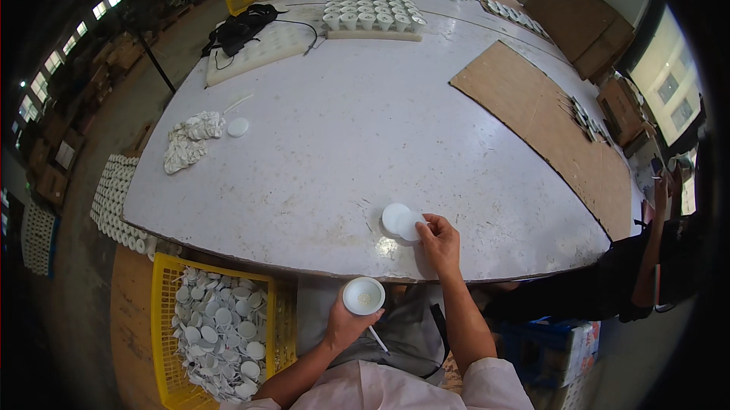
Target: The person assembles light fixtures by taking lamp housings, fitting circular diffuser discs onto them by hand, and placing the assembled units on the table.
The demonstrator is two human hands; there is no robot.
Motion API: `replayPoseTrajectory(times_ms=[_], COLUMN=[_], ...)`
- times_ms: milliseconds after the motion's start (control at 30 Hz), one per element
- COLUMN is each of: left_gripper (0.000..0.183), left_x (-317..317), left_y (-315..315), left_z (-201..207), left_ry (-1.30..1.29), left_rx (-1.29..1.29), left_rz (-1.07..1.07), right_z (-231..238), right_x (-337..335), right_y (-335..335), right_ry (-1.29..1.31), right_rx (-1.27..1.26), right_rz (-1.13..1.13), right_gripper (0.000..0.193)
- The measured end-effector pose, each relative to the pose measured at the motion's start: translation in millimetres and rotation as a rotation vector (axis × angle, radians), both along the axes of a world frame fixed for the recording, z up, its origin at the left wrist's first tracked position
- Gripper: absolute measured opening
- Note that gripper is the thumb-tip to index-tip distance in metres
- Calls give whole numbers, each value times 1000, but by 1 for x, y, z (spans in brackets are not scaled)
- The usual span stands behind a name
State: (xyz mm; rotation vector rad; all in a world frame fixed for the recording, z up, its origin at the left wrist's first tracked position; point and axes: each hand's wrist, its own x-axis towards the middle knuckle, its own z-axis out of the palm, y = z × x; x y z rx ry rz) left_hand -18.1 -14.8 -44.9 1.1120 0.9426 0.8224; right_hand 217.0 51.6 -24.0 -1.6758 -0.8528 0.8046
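"How do the pieces look?"
"One white, round, cup-shaped housing (363, 297) with a pale, speckled centre. Then a flat, round white disc (411, 228) overlapping a second white disc (394, 217)."
"And around them?"
"A scuffed, pale-grey table (304, 144), with rows of white cups (372, 11) at its far side. A yellow plastic crate (159, 326) of white round-headed pieces (220, 326) stands lower left. Bright windows (671, 79) flank the dim room."
"The fingers?"
"The left hand (346, 328) curls round the housing, holding it off the table's near edge. The right hand (443, 248) has thumb and fingers narrowed at the first disc's right edge; whether they pinch it, I can't tell."
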Motion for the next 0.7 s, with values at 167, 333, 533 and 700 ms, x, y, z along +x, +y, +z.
replayPoseTrajectory(times_ms=[167,333,533,700], left_gripper=[59,60,62,66], left_x=[1,9,19,27], left_y=[2,1,6,16], left_z=[3,19,29,43], left_ry=[11,-152,-98,-93], left_rx=[68,-119,-117,-156], left_rz=[-45,-39,-106,-140], right_z=[-3,0,0,-8], right_x=[21,21,16,2], right_y=[-25,-40,-56,-74], right_ry=[697,939,645,-381], right_rx=[174,282,211,586], right_rz=[-186,-302,-331,-175], right_gripper=[12,23,20,23])
